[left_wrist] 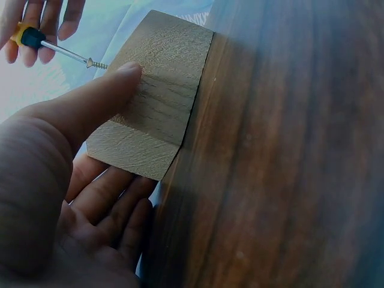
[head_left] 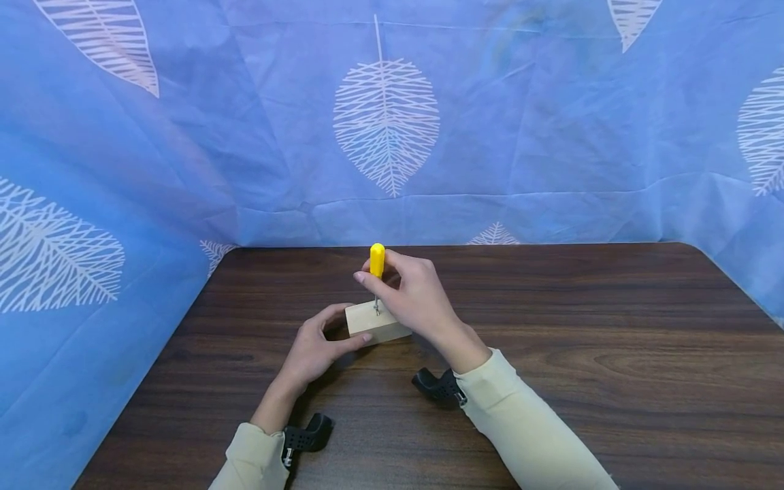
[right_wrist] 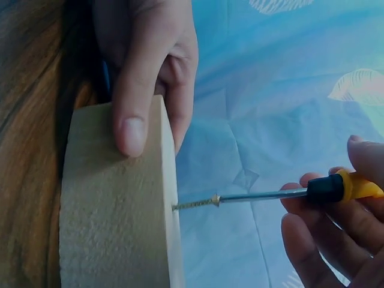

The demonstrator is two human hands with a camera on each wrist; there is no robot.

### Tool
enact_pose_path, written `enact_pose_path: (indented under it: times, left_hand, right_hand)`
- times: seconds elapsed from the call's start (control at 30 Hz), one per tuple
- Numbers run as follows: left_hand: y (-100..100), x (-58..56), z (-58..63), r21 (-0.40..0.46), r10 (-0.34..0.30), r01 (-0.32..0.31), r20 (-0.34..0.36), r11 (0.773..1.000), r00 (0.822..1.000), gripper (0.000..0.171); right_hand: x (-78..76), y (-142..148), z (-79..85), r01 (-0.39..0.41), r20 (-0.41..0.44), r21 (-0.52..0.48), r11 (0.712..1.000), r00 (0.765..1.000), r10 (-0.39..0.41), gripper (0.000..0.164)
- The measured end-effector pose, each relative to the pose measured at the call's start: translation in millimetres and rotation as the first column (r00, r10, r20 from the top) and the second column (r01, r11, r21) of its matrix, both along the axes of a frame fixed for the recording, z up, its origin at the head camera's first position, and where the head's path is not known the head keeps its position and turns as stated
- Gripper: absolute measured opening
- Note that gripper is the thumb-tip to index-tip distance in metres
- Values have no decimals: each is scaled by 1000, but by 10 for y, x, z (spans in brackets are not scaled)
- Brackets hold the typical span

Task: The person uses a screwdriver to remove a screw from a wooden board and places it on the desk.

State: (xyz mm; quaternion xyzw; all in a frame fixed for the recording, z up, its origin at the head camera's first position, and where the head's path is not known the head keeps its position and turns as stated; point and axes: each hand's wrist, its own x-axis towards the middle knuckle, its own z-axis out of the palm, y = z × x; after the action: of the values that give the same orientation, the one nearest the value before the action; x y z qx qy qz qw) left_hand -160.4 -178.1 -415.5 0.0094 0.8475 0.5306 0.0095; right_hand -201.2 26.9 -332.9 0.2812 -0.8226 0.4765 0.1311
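A pale wooden block (head_left: 381, 331) rests on the table, gripped at its left end by my left hand (head_left: 314, 352). The thumb presses on the near face and the fingers reach round the far side. Standing in the block's top face is a threaded screw (right_wrist: 195, 204), with much of its shank showing. A screwdriver (head_left: 377, 260) with a yellow handle and a dark collar stands upright over it, its tip at the screw head. My right hand (head_left: 419, 292) holds the screwdriver's handle between thumb and fingers.
Dark wood-grain table (head_left: 582, 320) lies under both hands. Black camera mounts sit at the left wrist (head_left: 309, 433) and the right wrist (head_left: 437, 386). Behind the table's far edge hangs a blue cloth (head_left: 263, 136) with white leaf prints, which also runs along the left side.
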Motion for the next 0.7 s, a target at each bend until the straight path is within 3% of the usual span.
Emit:
enact_pose_path:
  times: [0.27, 0.47, 0.7]
  left_hand:
    - [-3, -6, -3, 3, -3, 3, 0, 1000, 1000, 53]
    - [-9, -10, -8, -3, 0, 0, -6, 1000, 1000, 54]
    - [-4, -9, -4, -5, -6, 6, -5, 1000, 1000, 53]
  right_hand:
    - [-17, -34, -5, -7, 27, -47, 999, 1000, 8, 29]
    - [-31, -42, -19, 11, -5, -107, 994, 1000, -12, 26]
    - [-24, -39, -13, 36, 6, -109, 993, 999, -36, 22]
